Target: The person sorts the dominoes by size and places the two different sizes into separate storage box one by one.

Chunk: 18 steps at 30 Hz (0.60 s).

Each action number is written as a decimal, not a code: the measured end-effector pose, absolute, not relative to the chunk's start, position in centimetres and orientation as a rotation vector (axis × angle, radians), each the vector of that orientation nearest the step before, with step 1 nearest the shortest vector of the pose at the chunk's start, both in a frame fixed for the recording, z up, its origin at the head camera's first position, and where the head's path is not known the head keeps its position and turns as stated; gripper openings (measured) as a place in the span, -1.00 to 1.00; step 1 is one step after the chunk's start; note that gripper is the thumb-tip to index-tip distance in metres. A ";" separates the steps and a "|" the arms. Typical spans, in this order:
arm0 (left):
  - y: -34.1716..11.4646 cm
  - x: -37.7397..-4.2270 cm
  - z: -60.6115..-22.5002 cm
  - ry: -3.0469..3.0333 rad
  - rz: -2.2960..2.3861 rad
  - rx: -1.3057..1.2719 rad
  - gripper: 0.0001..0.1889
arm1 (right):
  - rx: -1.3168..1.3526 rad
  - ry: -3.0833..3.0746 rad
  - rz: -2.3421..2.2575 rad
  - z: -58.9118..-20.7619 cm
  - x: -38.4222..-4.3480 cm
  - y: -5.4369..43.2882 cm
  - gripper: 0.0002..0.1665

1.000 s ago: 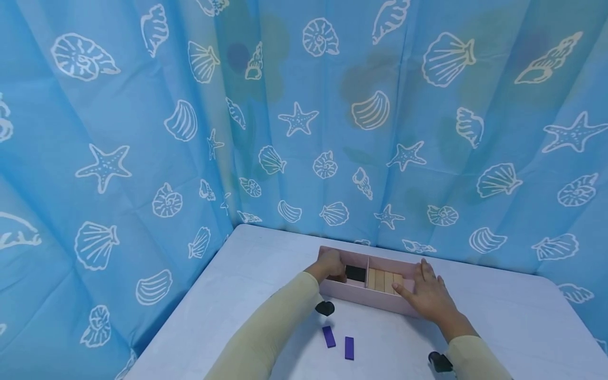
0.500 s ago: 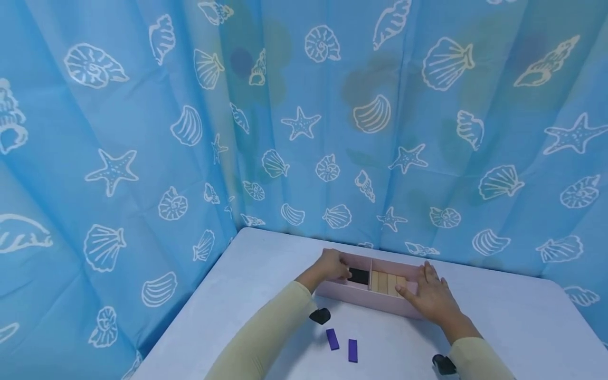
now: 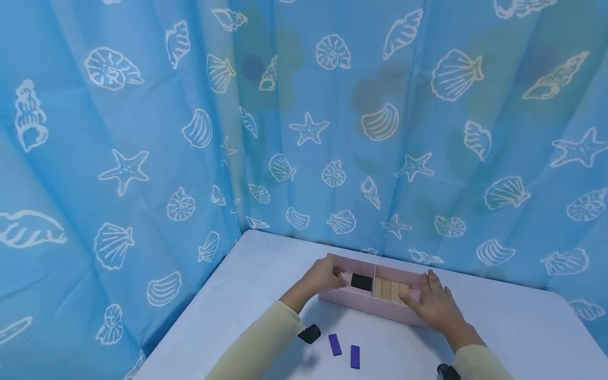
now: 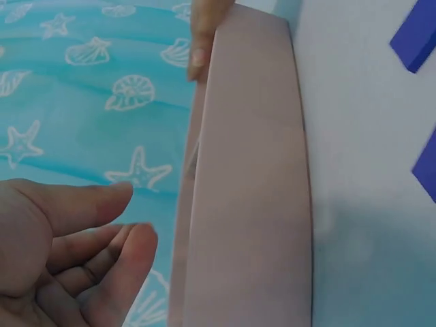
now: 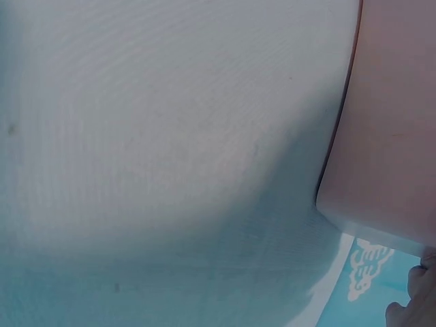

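Note:
A long pink box (image 3: 366,306) with a divider lies on the white table. Its left compartment holds a flat black block (image 3: 362,282); in the right one several light wooden strips (image 3: 390,290) lie side by side. My left hand (image 3: 324,275) hovers over the box's left end. In the left wrist view, thumb and fingers (image 4: 129,252) of that hand are apart with nothing between them. My right hand (image 3: 439,309) rests over the box's right end, fingers spread and fairly straight, thumb near the front wall. Only its fingertips (image 5: 415,300) show in the right wrist view.
Two purple blocks (image 3: 334,344) lie on the table (image 3: 266,274) in front of the box. A blue curtain (image 3: 304,132) with white shell and starfish prints hangs behind and to the left. Black wrist cameras (image 3: 310,333) sit under the sleeves.
My left hand has drawn back leftward from inside the left compartment, leaving the black block uncovered. The right hand stays at the box's right end. The head view has tilted up slightly.

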<state>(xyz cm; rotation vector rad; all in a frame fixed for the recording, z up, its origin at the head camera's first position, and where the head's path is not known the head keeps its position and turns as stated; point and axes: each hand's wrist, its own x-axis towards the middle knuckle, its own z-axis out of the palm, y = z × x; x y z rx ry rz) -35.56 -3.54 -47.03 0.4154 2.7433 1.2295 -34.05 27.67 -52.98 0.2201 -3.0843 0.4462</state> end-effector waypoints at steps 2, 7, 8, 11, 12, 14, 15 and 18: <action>-3.9 -34.9 -47.0 2.757 1.213 0.430 -0.69 | 0.223 -3.074 0.439 -53.0 -34.0 27.7 0.35; -5.0 -32.9 -47.5 2.791 1.131 0.457 -0.80 | 0.228 -3.047 0.425 -53.0 -33.9 28.1 0.32; -5.3 -32.5 -47.8 2.795 1.115 0.463 -0.82 | 0.233 -3.051 0.427 -53.1 -33.9 28.2 0.32; -6.4 -31.2 -48.8 2.808 1.075 0.468 -0.91 | 0.238 -3.070 0.422 -53.2 -33.7 28.1 0.33; -6.7 -30.8 -49.1 2.815 1.061 0.466 -0.92 | 0.244 -3.069 0.424 -53.2 -33.7 28.0 0.33; -7.2 -30.2 -49.7 2.823 1.022 0.448 -0.89 | 0.251 -3.064 0.427 -53.2 -33.7 27.7 0.33; -7.4 -29.9 -50.0 2.819 0.995 0.432 -0.86 | 0.253 -3.061 0.426 -53.2 -33.6 27.6 0.33; -7.8 -29.3 -51.0 2.792 0.882 0.380 -0.78 | 0.253 -3.063 0.430 -53.2 -33.7 27.2 0.33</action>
